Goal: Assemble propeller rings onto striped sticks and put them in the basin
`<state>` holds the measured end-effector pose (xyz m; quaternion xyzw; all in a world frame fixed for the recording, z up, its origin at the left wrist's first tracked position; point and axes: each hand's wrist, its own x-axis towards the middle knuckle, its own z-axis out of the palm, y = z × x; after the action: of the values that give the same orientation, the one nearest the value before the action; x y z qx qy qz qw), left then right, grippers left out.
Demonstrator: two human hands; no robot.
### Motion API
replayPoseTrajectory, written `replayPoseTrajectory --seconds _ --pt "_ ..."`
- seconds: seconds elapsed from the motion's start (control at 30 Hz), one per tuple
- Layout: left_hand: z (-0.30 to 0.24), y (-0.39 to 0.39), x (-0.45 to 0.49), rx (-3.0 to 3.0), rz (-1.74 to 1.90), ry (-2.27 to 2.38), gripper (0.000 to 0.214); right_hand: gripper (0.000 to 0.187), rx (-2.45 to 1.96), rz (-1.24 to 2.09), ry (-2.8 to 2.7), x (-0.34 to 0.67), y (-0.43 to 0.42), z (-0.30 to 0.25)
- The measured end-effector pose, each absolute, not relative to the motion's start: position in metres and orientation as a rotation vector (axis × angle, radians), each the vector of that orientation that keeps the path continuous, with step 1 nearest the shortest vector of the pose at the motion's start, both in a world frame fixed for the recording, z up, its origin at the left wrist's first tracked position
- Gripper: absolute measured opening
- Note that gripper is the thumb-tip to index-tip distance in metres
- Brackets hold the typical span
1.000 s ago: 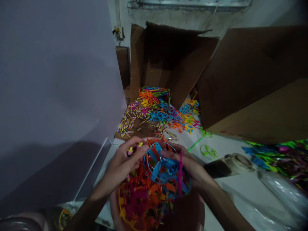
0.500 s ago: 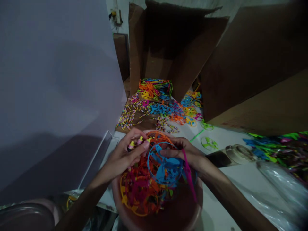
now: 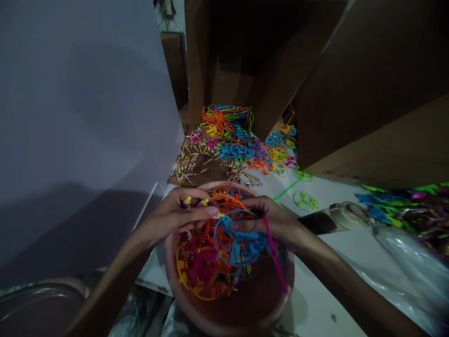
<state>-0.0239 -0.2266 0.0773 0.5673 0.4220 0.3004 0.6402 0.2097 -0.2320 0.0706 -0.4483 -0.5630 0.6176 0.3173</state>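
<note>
My left hand [image 3: 182, 217] is closed around several small patterned pieces with yellow tips [image 3: 203, 202]. One tip, between thumb and finger, is at the rim of a blue ringed propeller [image 3: 242, 245]; I cannot tell if they are joined. My right hand [image 3: 271, 219] pinches that blue propeller between thumb and fingers. A magenta strip-like piece [image 3: 275, 255], perhaps a ring seen edge-on, hangs at the right hand. Both hands are over a pink tub [image 3: 284, 309] holding tangled orange, magenta and yellow ringed propellers [image 3: 203, 262].
Behind the tub lie scattered small patterned pieces [image 3: 185, 161] and heaped blue propellers [image 3: 236, 150]. Cardboard boxes [image 3: 368, 117] stand at the back and right. A green propeller [image 3: 306, 201], a jar-like object [image 3: 351, 215] and clear plastic [image 3: 407, 252] are on the right.
My left hand has tilted flatter, and its front yellow tip has come to the blue propeller's rim. The right hand keeps its grip. The view has shifted slightly.
</note>
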Motion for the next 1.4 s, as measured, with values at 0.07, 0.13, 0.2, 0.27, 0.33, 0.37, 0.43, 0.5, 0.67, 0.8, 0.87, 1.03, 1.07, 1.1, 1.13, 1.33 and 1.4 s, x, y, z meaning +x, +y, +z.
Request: replayPoseTrajectory --seconds 0.07,0.13,0.2,0.27,0.33,0.37,0.43,0.5,0.67,0.8,0.87,1.03,1.07,1.1,1.13,1.33,1.4 --pt "0.081 -0.224 -0.026 1.312 0.637 0.969 0.025 0.012 -1.155 1.582 -1.539 0.209 -0.232 0.069" --pt "0.084 -0.222 -0.029 1.345 0.601 0.991 0.022 0.009 -1.131 1.528 -1.592 0.207 -0.233 0.068" --pt "0.088 -0.220 -0.031 1.383 0.579 1.008 0.020 0.010 -1.125 1.501 -1.597 0.205 -0.234 0.067" --pt "0.091 -0.218 -0.032 1.442 0.558 1.001 0.018 0.012 -1.123 1.517 -1.552 0.202 -0.236 0.069" --pt "0.094 -0.215 -0.034 1.509 0.538 0.984 0.017 0.013 -1.113 1.542 -1.515 0.198 -0.239 0.071" --pt "0.095 -0.214 -0.034 1.527 0.524 0.981 0.016 0.014 -1.109 1.544 -1.513 0.197 -0.240 0.073" --pt "0.097 -0.213 -0.035 1.517 0.481 0.977 0.014 0.015 -1.109 1.536 -1.515 0.195 -0.242 0.075" --pt "0.098 -0.211 -0.035 1.491 0.442 0.960 0.013 0.015 -1.105 1.528 -1.513 0.193 -0.243 0.075" --pt "0.089 -0.204 -0.035 1.463 0.364 0.886 0.016 0.015 -1.089 1.524 -1.516 0.193 -0.242 0.070" --pt "0.075 -0.205 -0.024 1.270 0.638 0.992 0.023 0.018 -1.111 1.533 -1.403 0.195 -0.235 0.065" --pt "0.071 -0.209 -0.016 1.157 0.845 1.010 0.027 0.020 -1.152 1.556 -1.325 0.194 -0.232 0.065" --pt "0.068 -0.221 0.003 1.129 1.068 1.008 0.031 0.013 -1.162 1.604 -1.242 0.190 -0.233 0.061" --pt "0.068 -0.222 0.005 1.144 1.088 1.019 0.031 0.012 -1.145 1.607 -1.233 0.189 -0.234 0.060" --pt "0.067 -0.222 0.006 1.163 1.102 1.031 0.031 0.013 -1.126 1.610 -1.227 0.188 -0.235 0.059" --pt "0.067 -0.223 0.007 1.179 1.110 1.042 0.030 0.013 -1.110 1.612 -1.226 0.188 -0.236 0.058" --pt "0.069 -0.221 0.007 1.207 1.055 1.031 0.036 0.007 -1.097 1.571 -1.256 0.186 -0.242 0.061" --pt "0.072 -0.221 0.007 1.234 1.014 1.034 0.033 0.010 -1.118 1.527 -1.270 0.185 -0.243 0.064"
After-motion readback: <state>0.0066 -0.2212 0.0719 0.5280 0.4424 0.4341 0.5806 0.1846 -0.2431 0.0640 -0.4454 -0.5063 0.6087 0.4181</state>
